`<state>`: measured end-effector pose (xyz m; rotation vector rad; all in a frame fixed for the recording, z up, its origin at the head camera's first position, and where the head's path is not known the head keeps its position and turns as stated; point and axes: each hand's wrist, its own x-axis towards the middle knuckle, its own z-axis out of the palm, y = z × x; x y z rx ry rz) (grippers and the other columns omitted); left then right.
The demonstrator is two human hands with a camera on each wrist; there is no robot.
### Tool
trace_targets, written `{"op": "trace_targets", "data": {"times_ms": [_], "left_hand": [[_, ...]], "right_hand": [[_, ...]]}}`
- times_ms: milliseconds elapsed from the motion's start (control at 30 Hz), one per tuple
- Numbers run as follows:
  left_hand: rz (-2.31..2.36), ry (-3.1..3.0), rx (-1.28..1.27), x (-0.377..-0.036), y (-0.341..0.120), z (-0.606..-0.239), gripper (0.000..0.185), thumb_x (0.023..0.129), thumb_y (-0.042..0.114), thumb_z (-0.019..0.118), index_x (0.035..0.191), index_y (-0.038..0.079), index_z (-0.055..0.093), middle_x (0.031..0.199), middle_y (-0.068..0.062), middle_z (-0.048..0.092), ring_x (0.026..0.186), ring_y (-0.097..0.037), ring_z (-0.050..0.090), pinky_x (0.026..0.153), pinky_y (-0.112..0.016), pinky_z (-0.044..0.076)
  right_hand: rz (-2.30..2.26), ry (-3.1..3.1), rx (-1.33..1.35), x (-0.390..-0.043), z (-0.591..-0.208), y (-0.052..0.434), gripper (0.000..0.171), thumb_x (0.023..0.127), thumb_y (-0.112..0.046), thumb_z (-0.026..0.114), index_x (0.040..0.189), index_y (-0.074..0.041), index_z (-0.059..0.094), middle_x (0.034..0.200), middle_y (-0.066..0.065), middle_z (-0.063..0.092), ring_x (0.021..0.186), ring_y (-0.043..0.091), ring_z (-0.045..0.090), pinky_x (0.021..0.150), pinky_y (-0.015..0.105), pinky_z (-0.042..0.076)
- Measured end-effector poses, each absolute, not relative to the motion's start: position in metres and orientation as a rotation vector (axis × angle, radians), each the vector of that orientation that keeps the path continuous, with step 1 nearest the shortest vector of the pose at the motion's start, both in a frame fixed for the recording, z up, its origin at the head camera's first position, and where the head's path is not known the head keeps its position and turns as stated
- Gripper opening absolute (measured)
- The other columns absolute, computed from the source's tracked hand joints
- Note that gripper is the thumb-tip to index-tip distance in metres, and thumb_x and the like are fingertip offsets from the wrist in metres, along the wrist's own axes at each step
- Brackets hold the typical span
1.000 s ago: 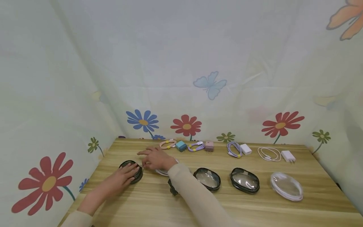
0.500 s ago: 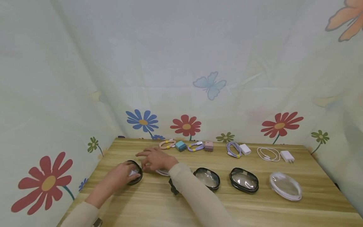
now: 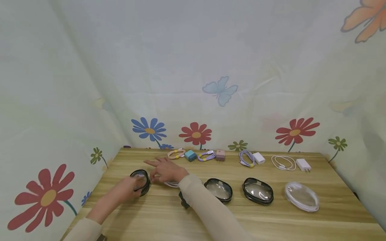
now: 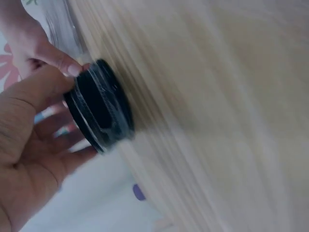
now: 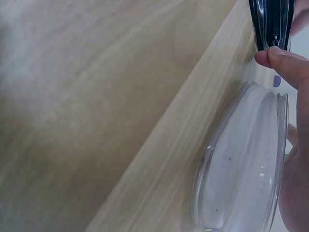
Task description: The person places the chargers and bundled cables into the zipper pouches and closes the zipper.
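Note:
At the left of the table lies a small oval black pouch (image 3: 146, 186) with a clear window and a zipper round its side. My left hand (image 3: 125, 188) grips it, the fingers bent over the window; in the left wrist view the black pouch (image 4: 99, 104) sits between thumb and fingers. My right hand (image 3: 169, 170) reaches across to the pouch's right end. In the right wrist view its thumb and a finger pinch the zipper end of the black pouch (image 5: 273, 21). A clear pouch with a white rim (image 5: 241, 169) lies under the right hand, partly hidden in the head view.
To the right stand two black pouches (image 3: 218, 189) (image 3: 257, 190) and a white-rimmed pouch (image 3: 301, 197). Along the back lie coiled cables, one peach (image 3: 176, 154), and chargers, including a teal charger (image 3: 190, 155) and a pink charger (image 3: 220, 155). A fabric wall (image 3: 193, 83) closes off the back.
My left hand lay with extended fingers across the black pouch; it shifted and its fingers are now bent onto the window. The right hand stays at the pouch's end almost unmoved.

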<state>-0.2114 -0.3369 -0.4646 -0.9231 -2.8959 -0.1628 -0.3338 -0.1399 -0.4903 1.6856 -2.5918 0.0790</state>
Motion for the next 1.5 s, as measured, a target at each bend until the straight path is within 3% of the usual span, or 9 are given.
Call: {"op": "trace_targets", "data": {"times_ms": [267, 433, 567, 633, 767, 867, 967, 1267, 1500], "left_hand": [[-0.389, -2.804, -1.233, -0.205, -0.363, -0.462, 0.036, 0.078, -0.005, 0.077, 0.113, 0.001, 0.077, 0.129, -0.030, 0.063, 0.111, -0.049, 0.064, 0.080, -0.042, 0.060], [-0.376, -2.846, -1.152, -0.209, -0.362, -0.459, 0.037, 0.075, -0.015, 0.071, 0.107, 0.004, 0.078, 0.129, -0.025, 0.065, 0.110, -0.047, 0.065, 0.082, -0.045, 0.059], [-0.359, -2.867, -1.023, -0.212, -0.364, -0.457, 0.049, 0.068, -0.024, 0.062, 0.107, 0.004, 0.071, 0.115, -0.016, 0.070, 0.106, -0.040, 0.068, 0.085, -0.051, 0.057], [-0.345, -2.873, -0.955, -0.214, -0.363, -0.458, 0.046, 0.069, -0.020, 0.063, 0.109, 0.002, 0.069, 0.109, -0.012, 0.071, 0.101, -0.034, 0.069, 0.083, -0.049, 0.057], [-0.298, -2.938, -0.752, -0.217, -0.354, -0.462, 0.032, 0.085, 0.003, 0.071, 0.116, 0.000, 0.067, 0.115, -0.015, 0.066, 0.104, -0.035, 0.066, 0.085, -0.051, 0.055], [-0.208, -2.962, -0.604, -0.218, -0.343, -0.468, 0.039, 0.093, 0.021, 0.074, 0.123, -0.003, 0.066, 0.123, -0.023, 0.062, 0.110, -0.042, 0.062, 0.091, -0.056, 0.052], [-0.106, -2.932, -0.531, -0.219, -0.333, -0.473, 0.045, 0.094, 0.029, 0.075, 0.122, -0.005, 0.068, 0.123, -0.026, 0.063, 0.111, -0.045, 0.062, 0.091, -0.057, 0.053], [-0.066, -2.935, -0.408, -0.220, -0.319, -0.474, 0.029, 0.091, 0.016, 0.077, 0.115, 0.001, 0.074, 0.125, -0.030, 0.065, 0.104, -0.048, 0.067, 0.079, -0.057, 0.057], [-0.131, -2.832, -0.639, -0.212, -0.337, -0.476, 0.031, 0.086, 0.002, 0.074, 0.116, -0.004, 0.074, 0.119, -0.029, 0.068, 0.104, -0.046, 0.068, 0.078, -0.051, 0.058]], "right_hand": [[0.100, -2.647, 1.610, -0.339, -0.491, -0.139, 0.015, 0.101, -0.044, 0.061, 0.103, -0.044, 0.075, 0.169, -0.012, 0.017, 0.151, 0.037, 0.026, 0.117, 0.060, 0.028], [0.093, -2.666, 1.600, -0.340, -0.489, -0.139, 0.016, 0.101, -0.042, 0.060, 0.107, -0.043, 0.075, 0.169, -0.014, 0.016, 0.152, 0.036, 0.024, 0.117, 0.059, 0.028], [0.122, -2.659, 1.617, -0.338, -0.489, -0.139, 0.016, 0.101, -0.041, 0.061, 0.106, -0.040, 0.076, 0.169, -0.011, 0.019, 0.151, 0.039, 0.026, 0.116, 0.061, 0.029], [0.125, -2.650, 1.627, -0.336, -0.489, -0.140, 0.016, 0.101, -0.042, 0.061, 0.106, -0.040, 0.076, 0.169, -0.008, 0.020, 0.150, 0.040, 0.027, 0.116, 0.062, 0.029], [0.105, -2.663, 1.615, -0.333, -0.491, -0.141, 0.017, 0.101, -0.045, 0.060, 0.108, -0.041, 0.076, 0.169, -0.006, 0.021, 0.150, 0.039, 0.028, 0.116, 0.060, 0.030], [0.089, -2.678, 1.595, -0.331, -0.491, -0.141, 0.019, 0.102, -0.047, 0.058, 0.110, -0.043, 0.074, 0.168, -0.004, 0.023, 0.150, 0.038, 0.029, 0.117, 0.058, 0.030], [0.079, -2.673, 1.598, -0.329, -0.491, -0.141, 0.020, 0.102, -0.046, 0.057, 0.113, -0.042, 0.074, 0.168, -0.001, 0.025, 0.149, 0.039, 0.031, 0.117, 0.059, 0.029], [0.080, -2.660, 1.588, -0.326, -0.488, -0.139, 0.022, 0.103, -0.042, 0.057, 0.117, -0.040, 0.074, 0.166, 0.002, 0.030, 0.146, 0.037, 0.037, 0.116, 0.056, 0.031], [0.056, -2.650, 1.484, -0.329, -0.484, -0.138, 0.018, 0.103, -0.038, 0.059, 0.109, -0.042, 0.075, 0.164, -0.002, 0.034, 0.144, 0.032, 0.041, 0.116, 0.051, 0.035]]}}
